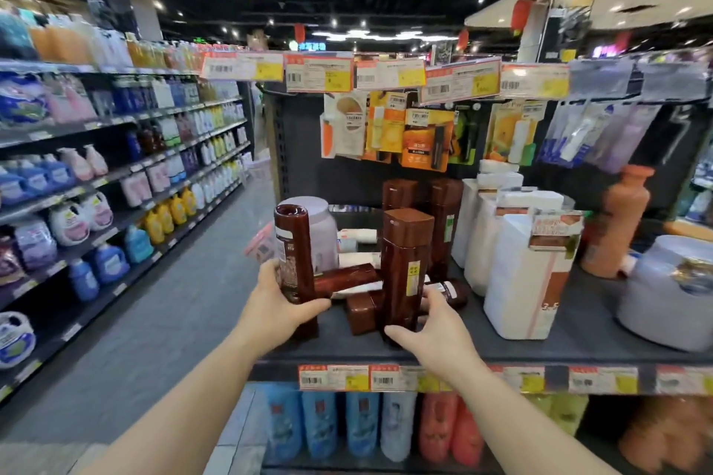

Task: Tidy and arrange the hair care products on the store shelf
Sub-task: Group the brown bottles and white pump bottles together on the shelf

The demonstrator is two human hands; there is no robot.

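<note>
Shelf point(578, 324), centre of frame. Left hand point(281, 301) has its grip wrapped round a brown bottle point(295, 262), long axis near upright, top tilted slightly toward upper left. Right hand point(432, 328), fingers spread, cups the base of a second upright brown bottle point(405, 274) without closing. Between the two, fallen brown bottles point(347, 278) lie on their sides, long axes roughly left-right; the right hand is nearer them. White bottles point(517, 274) stand right of centre.
</note>
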